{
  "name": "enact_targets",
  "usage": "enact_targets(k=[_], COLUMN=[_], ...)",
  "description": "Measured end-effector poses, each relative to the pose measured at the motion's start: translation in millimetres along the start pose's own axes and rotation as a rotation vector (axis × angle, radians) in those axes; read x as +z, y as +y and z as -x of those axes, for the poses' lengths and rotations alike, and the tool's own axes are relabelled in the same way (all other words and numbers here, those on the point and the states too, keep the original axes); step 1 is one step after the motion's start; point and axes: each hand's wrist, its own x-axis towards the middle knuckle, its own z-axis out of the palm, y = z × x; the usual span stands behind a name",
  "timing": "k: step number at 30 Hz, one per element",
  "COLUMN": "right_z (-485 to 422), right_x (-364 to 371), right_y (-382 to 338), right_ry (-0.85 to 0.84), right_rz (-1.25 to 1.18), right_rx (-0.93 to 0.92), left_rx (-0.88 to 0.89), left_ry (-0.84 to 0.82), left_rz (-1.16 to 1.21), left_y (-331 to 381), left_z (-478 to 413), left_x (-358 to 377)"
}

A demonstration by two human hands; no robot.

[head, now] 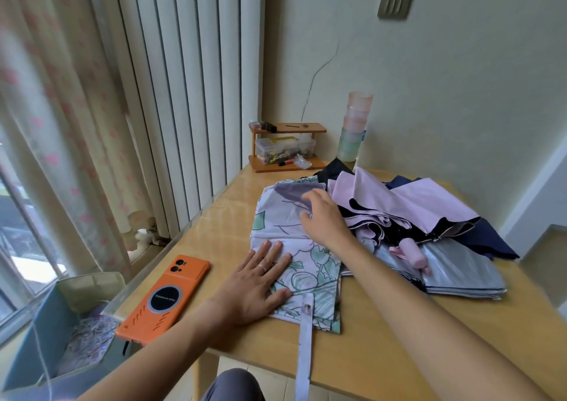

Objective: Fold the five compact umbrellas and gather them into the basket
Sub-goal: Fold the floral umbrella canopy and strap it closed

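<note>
The left hand (254, 284) lies flat, fingers straight, pressing the floral umbrella (310, 278) onto the wooden table (399, 354) at frame centre. The right hand (322, 216) curls its fingers around a canopy fold of that umbrella, just beside the lilac umbrella (414, 204). The basket (27, 348) stands at lower left, below the table edge.

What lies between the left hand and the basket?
In the head view, an orange phone lies flat on the table between the left hand, resting on the floral umbrella, and the basket.
</note>
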Motion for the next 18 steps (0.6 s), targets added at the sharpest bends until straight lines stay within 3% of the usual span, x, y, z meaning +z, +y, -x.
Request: enact_targets(k=[4,12,18], right_z=[-39,-58,3], right_x=[-1,3,-7], right_y=[-5,-17,-26], right_ry=[0.027,-0.036,0.183], right_rz=[0.000,0.392,0.275], right_rx=[-0.067,0.117,-0.127], left_rx=[-0.002,0.022,0.024], left_ry=[-0.018,-0.001,0.102], left_rz=[-0.013,0.015,0.137], left_y=[1,2,3], left_z=[0,3,5], left_x=[-2,-4,-7])
